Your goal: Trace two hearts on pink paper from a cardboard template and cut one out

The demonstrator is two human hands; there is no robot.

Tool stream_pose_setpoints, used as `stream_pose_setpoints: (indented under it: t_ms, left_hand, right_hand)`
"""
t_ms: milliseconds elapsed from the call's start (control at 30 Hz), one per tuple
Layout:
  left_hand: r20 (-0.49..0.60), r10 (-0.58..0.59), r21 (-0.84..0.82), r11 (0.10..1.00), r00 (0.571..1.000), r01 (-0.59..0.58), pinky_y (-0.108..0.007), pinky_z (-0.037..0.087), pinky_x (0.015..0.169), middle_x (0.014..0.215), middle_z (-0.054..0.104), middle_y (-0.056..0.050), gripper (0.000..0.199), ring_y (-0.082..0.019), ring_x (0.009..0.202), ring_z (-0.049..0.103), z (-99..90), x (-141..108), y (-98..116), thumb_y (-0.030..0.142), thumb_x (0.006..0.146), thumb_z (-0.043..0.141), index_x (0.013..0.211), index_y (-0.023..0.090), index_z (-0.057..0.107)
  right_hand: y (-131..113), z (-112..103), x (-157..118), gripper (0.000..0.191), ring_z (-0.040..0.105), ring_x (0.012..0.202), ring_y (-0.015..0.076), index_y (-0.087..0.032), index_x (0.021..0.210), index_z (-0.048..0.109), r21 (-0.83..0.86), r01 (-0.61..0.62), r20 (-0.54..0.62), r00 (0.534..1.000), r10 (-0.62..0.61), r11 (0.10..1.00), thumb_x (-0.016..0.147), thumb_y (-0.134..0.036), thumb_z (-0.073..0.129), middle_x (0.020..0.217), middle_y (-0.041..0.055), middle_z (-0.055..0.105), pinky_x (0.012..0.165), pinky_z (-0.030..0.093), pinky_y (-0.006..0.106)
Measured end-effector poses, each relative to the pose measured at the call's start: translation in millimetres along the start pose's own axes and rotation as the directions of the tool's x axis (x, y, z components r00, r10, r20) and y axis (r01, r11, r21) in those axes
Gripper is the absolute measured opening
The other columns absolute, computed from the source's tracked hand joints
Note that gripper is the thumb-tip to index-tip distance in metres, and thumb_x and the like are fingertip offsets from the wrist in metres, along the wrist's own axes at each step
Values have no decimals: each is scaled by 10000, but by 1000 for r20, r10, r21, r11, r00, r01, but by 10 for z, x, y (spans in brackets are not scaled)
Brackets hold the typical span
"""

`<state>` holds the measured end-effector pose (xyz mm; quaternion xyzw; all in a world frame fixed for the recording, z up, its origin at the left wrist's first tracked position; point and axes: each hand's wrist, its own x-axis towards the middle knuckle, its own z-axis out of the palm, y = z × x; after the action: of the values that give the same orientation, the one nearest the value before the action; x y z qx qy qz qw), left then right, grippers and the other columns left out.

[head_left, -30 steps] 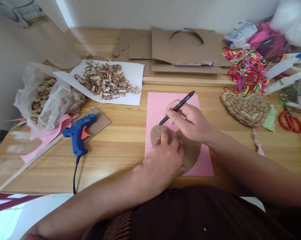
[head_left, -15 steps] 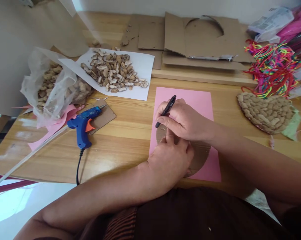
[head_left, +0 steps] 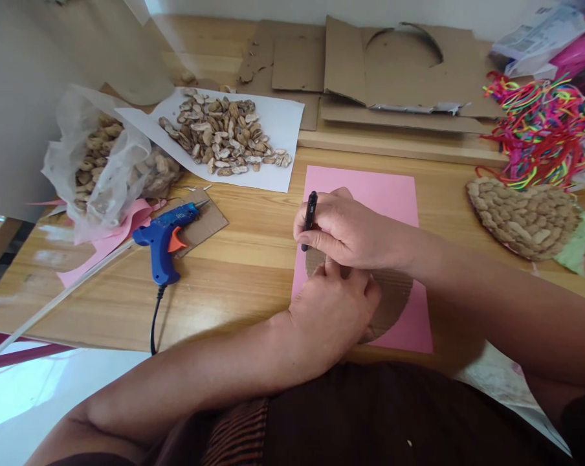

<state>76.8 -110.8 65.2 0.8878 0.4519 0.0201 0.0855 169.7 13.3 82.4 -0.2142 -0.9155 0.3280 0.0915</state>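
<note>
1. right hand [head_left: 351,230] is closed around a black pen [head_left: 310,219], held nearly upright with the tip down at the left edge of a cardboard shape [head_left: 394,301].
2. left hand [head_left: 334,314] lies flat on top of that cardboard shape, fingers spread a bit and pressing down, not gripping anything. its fingertips sit right under the right hand, pretty much touching it.
3. the cardboard shape is a rounded brown cutout lying on a pink sheet of paper [head_left: 375,188], which lies on the wooden table [head_left: 234,272] right in front of the person. most of the cutout is hidden by the two hands, so can't really tell its full outline.
4. off to the left there's a blue glue gun [head_left: 164,236] resting on a small scrap of cardboard [head_left: 208,220], cord running off the near edge of the table.
5. further back left, a white sheet with a pile of peanut shells [head_left: 224,136], and beside it a clear plastic bag [head_left: 103,168] with more of them.
6. far side of the table has flat cardboard pieces [head_left: 389,71], one with a round cutout.
7. on the right, a heart-ish piece covered in shells [head_left: 523,217], with a tangle of bright coloured string [head_left: 535,129] just behind it.
</note>
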Motion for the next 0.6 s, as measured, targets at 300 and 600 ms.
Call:
stream_pose_setpoints:
  t_ms: [300, 600]
  left_hand:
    - [-5, 7, -2, 1000, 1000, -7, -435, 637, 717, 1181, 685, -157, 638, -420, 1102, 678, -18, 9, 3, 563, 817, 787, 1275, 130, 688]
    - [21, 35, 23, 999, 999, -35, -492, 619, 801, 1319, 642, -193, 583, -551, 1319, 536, -3, -2, -21, 546, 907, 690, 1323, 139, 659]
  right_hand:
    - [46, -12, -7, 198, 610, 804, 193, -180, 913, 639, 123, -24, -45, 999, 29, 992, 1011, -321, 540, 869, 44, 699, 838, 405, 372]
    - [177, 52, -45, 217, 650, 742, 171, -206, 936, 599, 453, -209, -77, 959, 272, 867, 1001, -412, 585, 846, 18, 666, 653, 492, 297]
